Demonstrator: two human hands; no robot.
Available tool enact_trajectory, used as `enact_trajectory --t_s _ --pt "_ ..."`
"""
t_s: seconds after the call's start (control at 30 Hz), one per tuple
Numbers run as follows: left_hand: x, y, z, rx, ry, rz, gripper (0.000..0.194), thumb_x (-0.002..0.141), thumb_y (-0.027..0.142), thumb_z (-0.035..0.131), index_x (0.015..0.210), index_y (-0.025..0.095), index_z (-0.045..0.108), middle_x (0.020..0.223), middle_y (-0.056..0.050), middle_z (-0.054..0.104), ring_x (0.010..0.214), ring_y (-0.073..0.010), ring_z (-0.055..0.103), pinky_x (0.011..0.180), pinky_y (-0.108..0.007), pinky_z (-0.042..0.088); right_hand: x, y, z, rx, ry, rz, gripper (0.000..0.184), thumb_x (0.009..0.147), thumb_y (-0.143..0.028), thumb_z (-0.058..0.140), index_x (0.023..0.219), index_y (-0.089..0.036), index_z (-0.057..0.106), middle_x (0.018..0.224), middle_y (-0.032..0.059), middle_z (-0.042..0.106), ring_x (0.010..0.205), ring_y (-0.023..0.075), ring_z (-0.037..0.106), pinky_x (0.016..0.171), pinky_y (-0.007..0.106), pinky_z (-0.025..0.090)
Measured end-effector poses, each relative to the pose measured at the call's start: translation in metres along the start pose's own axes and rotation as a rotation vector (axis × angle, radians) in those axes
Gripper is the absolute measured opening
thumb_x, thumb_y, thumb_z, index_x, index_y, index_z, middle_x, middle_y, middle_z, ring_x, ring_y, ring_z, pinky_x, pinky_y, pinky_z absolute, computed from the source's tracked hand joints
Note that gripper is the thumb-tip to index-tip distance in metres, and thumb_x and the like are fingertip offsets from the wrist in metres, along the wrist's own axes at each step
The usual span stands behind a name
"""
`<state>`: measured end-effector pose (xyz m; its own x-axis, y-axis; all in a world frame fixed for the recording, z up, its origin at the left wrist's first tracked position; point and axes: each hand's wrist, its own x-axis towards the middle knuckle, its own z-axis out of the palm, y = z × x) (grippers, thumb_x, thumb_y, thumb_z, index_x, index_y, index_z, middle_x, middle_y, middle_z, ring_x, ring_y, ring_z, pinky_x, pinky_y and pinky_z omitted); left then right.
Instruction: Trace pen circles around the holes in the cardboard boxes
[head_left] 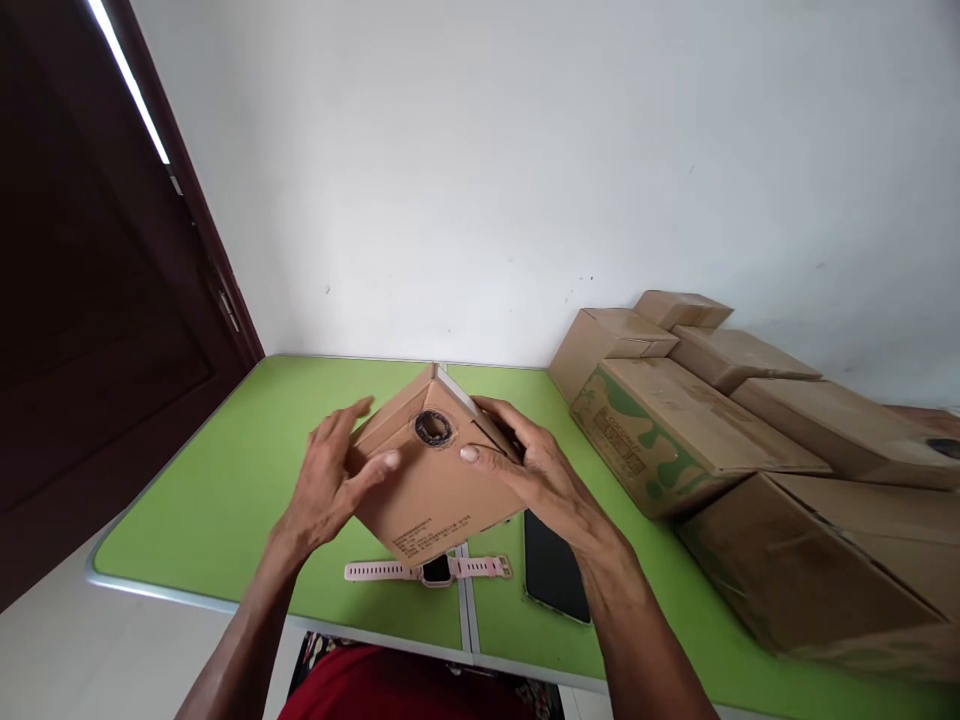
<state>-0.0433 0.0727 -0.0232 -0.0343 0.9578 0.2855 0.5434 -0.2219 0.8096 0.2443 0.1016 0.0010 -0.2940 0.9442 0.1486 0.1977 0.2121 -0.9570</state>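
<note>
I hold a small brown cardboard box [427, 480] tilted above the green table [225, 480], between both hands. My left hand [330, 480] grips its left side, thumb on the front face. My right hand [529, 460] grips its right side, thumb near a round hole [434, 428] in the box face. Small printed text runs near the lower corner. Under the box a pink smartwatch [435, 570] lies flat with its straps spread out. A black phone [553, 565] lies face up just right of the watch, partly under my right wrist.
Several larger cardboard boxes [675, 420] are stacked along the table's right side up to the white wall. A dark door [97, 330] stands at the left. A seam [469, 600] runs across the table's middle. My red shirt shows below the near edge.
</note>
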Motion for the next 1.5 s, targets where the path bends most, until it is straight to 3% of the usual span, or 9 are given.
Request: enact_trajectory --t_s 0.1,0.17,0.4,0.7,0.83,0.97,1.2,1.37,1.5 --pt "0.01 0.018 0.003 0.022 -0.25 -0.028 0.073 0.095 0.072 0.068 0.15 0.025 0.064 0.141 -0.017 0.074 0.12 -0.0393 0.072 0.093 -0.048 0.059 -0.002 -0.006 -0.002 -0.059 -0.031 -0.008 0.068 0.085 -0.059 0.086 0.144 -0.03 0.066 0.142 0.0091 0.075 0.121 0.0355 0.074 0.086 0.04 0.062" --pt "0.013 0.025 0.008 -0.027 -0.297 -0.024 0.059 0.098 0.07 0.065 0.136 0.024 0.068 0.124 -0.012 0.079 0.104 -0.0331 0.074 0.08 -0.04 0.057 -0.002 -0.008 -0.002 -0.092 -0.062 -0.019 0.069 0.086 -0.063 0.084 0.144 -0.03 0.066 0.141 0.0092 0.075 0.119 0.0348 0.075 0.086 0.04 0.062" --pt "0.007 0.041 0.029 -0.129 -0.174 -0.207 0.037 0.092 0.059 0.067 0.097 0.023 0.059 0.095 -0.004 0.073 0.083 -0.0257 0.068 0.068 -0.035 0.049 -0.004 -0.013 0.004 -0.212 0.002 -0.048 0.064 0.084 -0.063 0.084 0.135 -0.026 0.072 0.133 0.0082 0.079 0.113 0.0328 0.077 0.088 0.041 0.061" --pt "-0.007 0.058 0.032 -0.12 -0.093 -0.176 0.047 0.094 0.065 0.071 0.112 0.023 0.058 0.102 -0.005 0.074 0.087 -0.0254 0.067 0.071 -0.036 0.05 -0.002 -0.014 0.004 -0.347 0.197 -0.087 0.058 0.081 -0.068 0.082 0.119 -0.024 0.078 0.128 0.0124 0.08 0.118 0.0377 0.076 0.102 0.054 0.06" --pt "-0.015 0.062 0.037 -0.228 0.015 -0.172 0.057 0.095 0.066 0.071 0.126 0.021 0.054 0.116 -0.01 0.076 0.098 -0.0278 0.072 0.075 -0.036 0.055 -0.007 -0.012 0.031 -0.36 0.537 -0.062 0.103 0.068 -0.077 0.087 0.148 -0.015 0.063 0.156 0.024 0.063 0.146 0.0462 0.058 0.12 0.064 0.05" --pt "-0.023 0.065 0.041 -0.252 0.066 -0.192 0.054 0.095 0.063 0.073 0.125 0.022 0.054 0.115 -0.01 0.077 0.098 -0.0266 0.072 0.075 -0.035 0.055 -0.015 -0.014 0.059 -0.241 0.604 0.084 0.133 0.065 -0.074 0.085 0.17 -0.01 0.032 0.17 0.0296 0.047 0.156 0.0476 0.048 0.123 0.069 0.048" --pt "-0.033 0.059 0.046 -0.352 0.075 -0.264 0.033 0.1 0.051 0.067 0.115 0.025 0.054 0.098 -0.001 0.076 0.091 -0.0224 0.07 0.077 -0.032 0.052 -0.023 -0.025 0.078 -0.428 0.686 0.035 0.114 0.07 -0.057 0.083 0.162 -0.006 0.041 0.155 0.0316 0.056 0.148 0.0503 0.052 0.114 0.07 0.054" --pt "-0.027 0.056 0.044 -0.307 0.143 -0.23 0.024 0.094 0.042 0.067 0.108 0.023 0.059 0.101 -0.002 0.077 0.091 -0.0224 0.069 0.08 -0.033 0.051 -0.025 -0.02 0.09 -0.597 0.777 -0.07 0.104 0.075 -0.056 0.082 0.158 -0.009 0.043 0.145 0.0294 0.06 0.141 0.0513 0.056 0.109 0.073 0.055" --pt "-0.024 0.054 0.04 -0.273 0.122 -0.221 0.022 0.092 0.038 0.065 0.106 0.026 0.053 0.092 0.0 0.074 0.081 -0.0215 0.067 0.073 -0.032 0.048 -0.02 -0.012 0.095 -0.56 0.741 -0.082 0.095 0.076 -0.057 0.08 0.153 -0.013 0.046 0.141 0.0298 0.062 0.135 0.0519 0.059 0.105 0.075 0.056"
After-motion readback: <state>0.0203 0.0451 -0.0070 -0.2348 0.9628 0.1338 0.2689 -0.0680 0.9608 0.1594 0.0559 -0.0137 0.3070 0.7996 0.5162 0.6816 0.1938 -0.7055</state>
